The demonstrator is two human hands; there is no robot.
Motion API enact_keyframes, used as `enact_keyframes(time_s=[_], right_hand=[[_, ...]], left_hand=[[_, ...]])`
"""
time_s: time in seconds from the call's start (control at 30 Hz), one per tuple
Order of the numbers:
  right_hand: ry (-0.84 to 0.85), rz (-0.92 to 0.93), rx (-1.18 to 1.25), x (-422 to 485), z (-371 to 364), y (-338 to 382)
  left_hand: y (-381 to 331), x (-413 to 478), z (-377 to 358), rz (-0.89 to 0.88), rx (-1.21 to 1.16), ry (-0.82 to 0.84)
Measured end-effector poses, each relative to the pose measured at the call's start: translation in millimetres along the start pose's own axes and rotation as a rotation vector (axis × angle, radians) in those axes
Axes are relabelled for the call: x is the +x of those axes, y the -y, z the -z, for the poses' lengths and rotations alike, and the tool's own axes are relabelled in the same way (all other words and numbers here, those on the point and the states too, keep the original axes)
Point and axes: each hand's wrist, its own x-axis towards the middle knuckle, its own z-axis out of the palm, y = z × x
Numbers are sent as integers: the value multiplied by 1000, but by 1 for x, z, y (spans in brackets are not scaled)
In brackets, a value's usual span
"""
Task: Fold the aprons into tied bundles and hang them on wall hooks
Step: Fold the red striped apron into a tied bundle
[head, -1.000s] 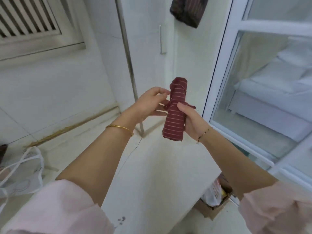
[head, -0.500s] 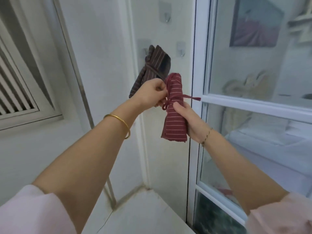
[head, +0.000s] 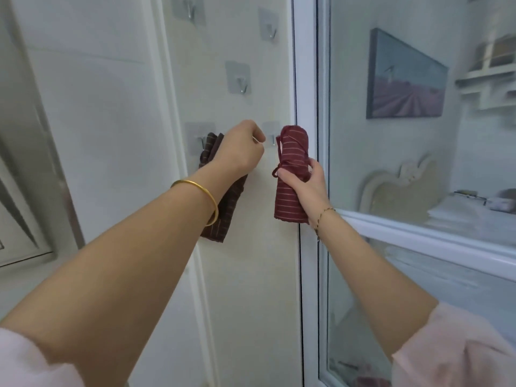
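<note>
The cream wall (head: pixel 237 275) was the largest thing in front of the person, and it mattered because it carried the adhesive hooks. On it hung a brown striped apron bundle (head: pixel 216 233) from the lower left hook (head: pixel 201 140), so this one seemed to be finished. The red striped apron bundle (head: pixel 293 152) was held upright against the wall, just beside the next hook (head: pixel 272 139) and not yet on it, as far as I could see. The right hand (head: pixel 304 182) gripped this bundle around its middle, thumb in front, probably to carry its weight and keep the roll tight while the other hand worked. The left hand (head: pixel 240 152) was raised between the two bundles, near that free hook. Its fingers were curled in, and I could not tell whether they pinched a loop of cord or nothing. The tie cord (head: pixel 282 162) was knotted around the red bundle, with one strand running up to its top, which I judged was meant to go over the hook. Three more hooks above had nothing on them, for example one (head: pixel 240 86). To the right stood a white-framed glass door (head: pixel 307 79). Behind the glass a bedroom showed, with a bed headboard (head: pixel 396 196) and a landscape picture (head: pixel 405 85).
</note>
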Motion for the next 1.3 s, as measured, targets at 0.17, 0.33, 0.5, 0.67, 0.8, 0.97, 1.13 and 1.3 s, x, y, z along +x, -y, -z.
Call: enact_keyframes(time_s=[0.17, 0.33, 0.5, 0.67, 0.8, 0.97, 1.13, 1.3], right_hand=[[-194, 209, -287, 58, -25, 3], [-234, 188, -416, 89, -46, -10], [-276, 181, -445, 82, -46, -38], [-291, 226, -443, 74, -45, -43], [-255, 189, -460, 68, -45, -38], [-212, 155, -455, 53, -39, -36], [-239, 161, -505, 29, -31, -31], [-308, 314, -602, -19, -29, -22]], left_hand=[[-3, 22, 8, 33, 1, -103], [1, 26, 11, 67, -12, -75], [7, 29, 17, 53, -57, -43], [8, 26, 20, 37, -89, -32], [7, 23, 19, 34, -78, -34], [2, 15, 16, 30, -73, -47], [-5, 1, 17, 30, -89, -31], [-6, -30, 18, 46, -176, 72]])
